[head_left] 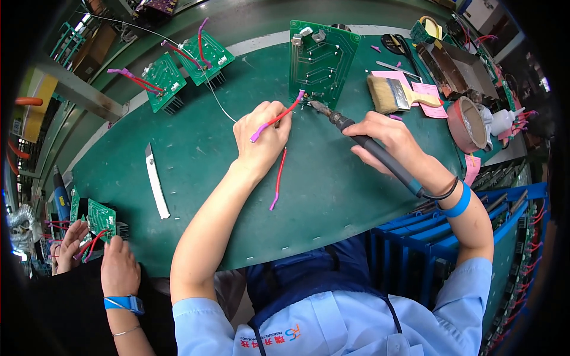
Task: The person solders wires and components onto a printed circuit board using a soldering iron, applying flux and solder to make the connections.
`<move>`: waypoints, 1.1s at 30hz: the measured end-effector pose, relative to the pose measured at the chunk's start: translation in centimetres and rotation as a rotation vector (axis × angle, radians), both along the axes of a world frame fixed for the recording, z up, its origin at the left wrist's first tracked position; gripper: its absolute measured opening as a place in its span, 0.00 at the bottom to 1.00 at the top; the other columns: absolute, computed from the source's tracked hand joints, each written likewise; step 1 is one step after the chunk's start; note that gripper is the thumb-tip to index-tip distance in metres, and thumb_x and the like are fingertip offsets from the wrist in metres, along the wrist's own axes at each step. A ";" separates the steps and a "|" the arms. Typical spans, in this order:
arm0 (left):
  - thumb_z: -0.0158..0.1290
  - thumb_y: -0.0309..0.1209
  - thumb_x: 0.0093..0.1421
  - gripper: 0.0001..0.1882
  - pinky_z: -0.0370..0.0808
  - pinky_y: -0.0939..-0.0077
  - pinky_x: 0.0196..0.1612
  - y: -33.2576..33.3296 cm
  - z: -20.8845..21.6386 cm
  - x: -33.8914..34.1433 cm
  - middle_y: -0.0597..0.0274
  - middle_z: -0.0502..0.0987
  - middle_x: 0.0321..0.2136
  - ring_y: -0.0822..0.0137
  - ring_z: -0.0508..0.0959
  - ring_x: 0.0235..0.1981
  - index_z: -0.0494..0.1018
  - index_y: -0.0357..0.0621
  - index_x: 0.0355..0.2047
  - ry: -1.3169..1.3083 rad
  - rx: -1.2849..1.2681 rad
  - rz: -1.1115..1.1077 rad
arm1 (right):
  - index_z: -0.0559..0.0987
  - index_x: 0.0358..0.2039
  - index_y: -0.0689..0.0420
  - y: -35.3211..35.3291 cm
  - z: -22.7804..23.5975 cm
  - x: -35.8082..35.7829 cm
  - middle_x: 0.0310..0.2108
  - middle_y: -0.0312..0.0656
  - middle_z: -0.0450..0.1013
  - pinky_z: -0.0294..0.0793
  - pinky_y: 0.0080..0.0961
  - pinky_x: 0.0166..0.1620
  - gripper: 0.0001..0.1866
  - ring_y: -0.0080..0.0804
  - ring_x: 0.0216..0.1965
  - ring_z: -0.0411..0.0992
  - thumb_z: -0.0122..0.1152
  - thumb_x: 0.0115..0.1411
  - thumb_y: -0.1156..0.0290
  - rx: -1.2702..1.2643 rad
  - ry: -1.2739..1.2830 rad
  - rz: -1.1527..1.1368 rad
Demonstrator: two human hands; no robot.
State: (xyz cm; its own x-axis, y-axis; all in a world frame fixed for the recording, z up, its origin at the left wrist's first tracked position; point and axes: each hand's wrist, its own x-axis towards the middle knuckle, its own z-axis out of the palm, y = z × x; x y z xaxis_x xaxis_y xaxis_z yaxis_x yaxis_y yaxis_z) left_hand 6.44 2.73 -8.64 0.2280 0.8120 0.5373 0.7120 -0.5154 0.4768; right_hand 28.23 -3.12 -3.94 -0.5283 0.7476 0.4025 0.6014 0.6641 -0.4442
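My right hand (pixel 386 139) grips a soldering iron (pixel 380 155) with a dark handle, its tip at the lower edge of an upright green circuit board (pixel 325 62). My left hand (pixel 264 130) is closed in front of that board. A thin silvery solder wire (pixel 219 102) runs into it from the upper left. One red wire (pixel 278 118) with purple ends reaches from the board's lower edge across the back of this hand; whether the fingers also hold it is hidden. Another red wire (pixel 280 175) lies on the green mat just below.
Two green boards (pixel 164 80) (pixel 205 54) with red wires stand at the back left. A white-handled knife (pixel 157 184) lies left. At right are a brush (pixel 389 95), tweezers (pixel 399 70), a round tub (pixel 467 124) and a blue rack (pixel 415 237). A co-worker's hands (pixel 119 267) hold a board lower left.
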 end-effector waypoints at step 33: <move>0.55 0.28 0.44 0.02 0.59 0.72 0.33 3.0 0.2 0.3 0.65 0.66 0.17 0.66 0.68 0.24 0.73 0.46 0.20 0.041 0.298 -0.043 | 0.73 0.32 0.56 -0.1 -0.4 0.0 0.23 0.42 0.65 0.67 0.28 0.25 0.13 0.39 0.23 0.67 0.59 0.42 0.77 0.035 -0.005 0.012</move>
